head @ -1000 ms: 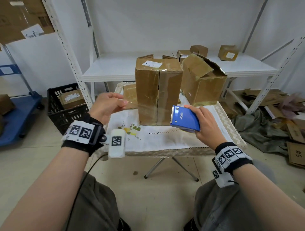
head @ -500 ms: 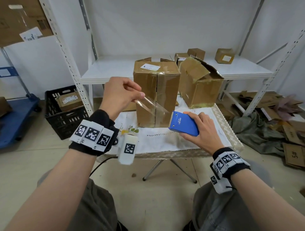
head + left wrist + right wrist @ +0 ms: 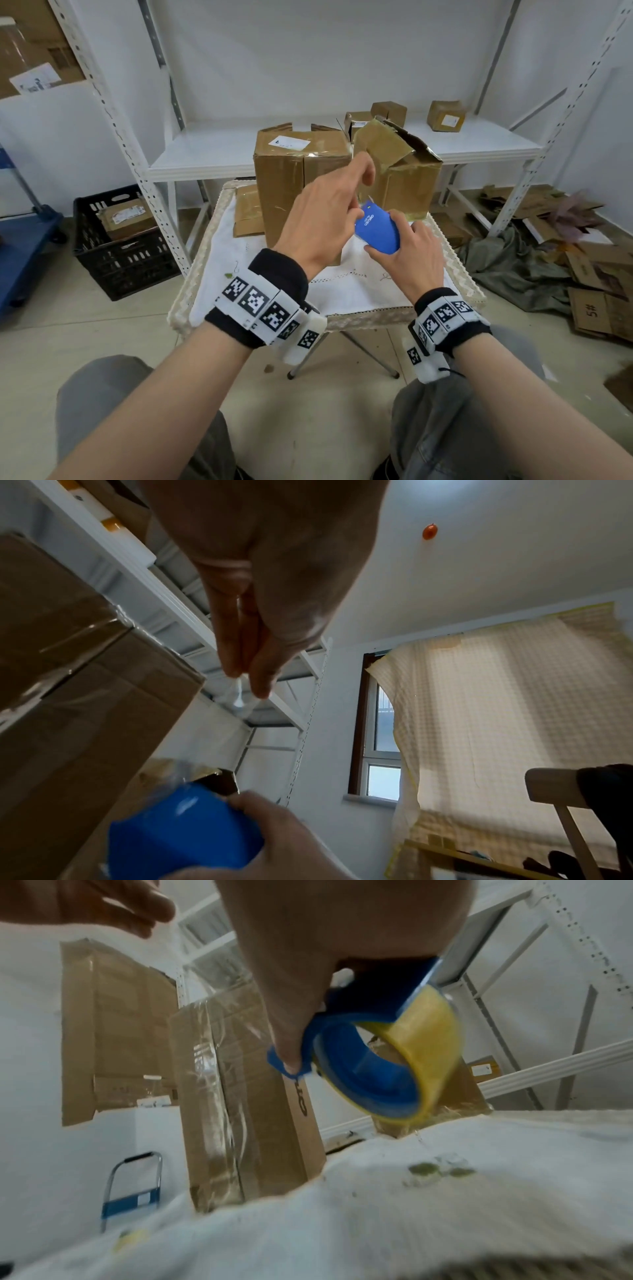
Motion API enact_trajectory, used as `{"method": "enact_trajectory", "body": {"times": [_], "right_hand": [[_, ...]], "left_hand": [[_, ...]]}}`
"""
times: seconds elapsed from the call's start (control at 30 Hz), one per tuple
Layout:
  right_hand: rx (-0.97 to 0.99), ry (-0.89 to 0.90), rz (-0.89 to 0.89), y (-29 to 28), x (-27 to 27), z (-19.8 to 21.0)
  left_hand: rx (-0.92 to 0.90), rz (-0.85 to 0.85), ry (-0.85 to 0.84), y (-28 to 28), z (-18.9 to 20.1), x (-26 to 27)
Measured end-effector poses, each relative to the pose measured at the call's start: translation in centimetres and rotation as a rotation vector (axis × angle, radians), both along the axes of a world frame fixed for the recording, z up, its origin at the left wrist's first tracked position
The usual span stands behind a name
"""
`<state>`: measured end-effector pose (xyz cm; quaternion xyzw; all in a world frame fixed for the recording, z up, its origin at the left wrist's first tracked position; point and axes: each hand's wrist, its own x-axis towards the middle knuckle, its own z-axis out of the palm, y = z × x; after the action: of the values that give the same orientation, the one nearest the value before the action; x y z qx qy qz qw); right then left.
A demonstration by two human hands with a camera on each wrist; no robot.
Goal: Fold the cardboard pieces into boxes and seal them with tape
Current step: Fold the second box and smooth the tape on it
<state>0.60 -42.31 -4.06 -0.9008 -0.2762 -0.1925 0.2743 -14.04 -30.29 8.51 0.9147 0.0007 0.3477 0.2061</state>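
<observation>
- The left hand (image 3: 323, 219) has come in from the left to sit just above the blue tape dispenser (image 3: 376, 229). Half a second ago it was out to the left with a clear strip stretched from the cutter.
- In the left wrist view its fingertips (image 3: 236, 666) are pressed together on a scrap of clear tape (image 3: 238, 696), so it pinches the strip's end.
- The right hand (image 3: 409, 260) is wrapped round the dispenser, thumb hooked on its frame; the yellowish roll (image 3: 428, 1047) shows beneath. It has shifted a little farther over the bench (image 3: 219, 260).
- The tall box (image 3: 291, 192) stands upright mid-bench, its front seam already glossy with tape; a second box (image 3: 400, 178) to its right has loose top flaps.
- My reading: the strip is slack now, probably being re-gripped or reset before it goes on a box.
</observation>
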Motion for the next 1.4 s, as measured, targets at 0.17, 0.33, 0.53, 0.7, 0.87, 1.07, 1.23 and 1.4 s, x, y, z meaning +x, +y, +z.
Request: {"method": "enact_trajectory", "body": {"times": [0.17,0.33,0.53,0.7,0.87,1.07,1.23,1.4], "right_hand": [[0.22,0.338,-0.038,0.2,2.2,0.9],[0.395,0.786,0.067,1.7,4.8,-0.2],[0.517,0.919,0.032,2.0,5.8,-3.0],[0.557,0.864,-0.015,1.4,5.9,-4.0],[0.466,0.845,0.025,1.2,5.8,-3.5],[0.821,0.773,0.21,1.2,3.9,-0.7],[1.022,1.167,0.711,0.3,2.0,1.5],[0.948,1.201,0.863,0.5,1.5,1.9]], "left_hand": [[-0.075,-0.041,-0.068,0.3,1.5,0.5],[-0.164,-0.046,-0.044,1.5,2.0,0.9],[-0.208,-0.063,-0.044,2.3,2.5,0.4],[-0.228,-0.075,-0.045,2.8,3.0,0.4],[-0.256,-0.072,-0.052,3.0,3.2,0.7],[-0.292,-0.04,-0.053,3.3,3.3,1.0],[-0.329,0.004,-0.057,4.0,3.4,1.3],[-0.357,0.02,-0.054,4.4,3.5,1.2]]}}
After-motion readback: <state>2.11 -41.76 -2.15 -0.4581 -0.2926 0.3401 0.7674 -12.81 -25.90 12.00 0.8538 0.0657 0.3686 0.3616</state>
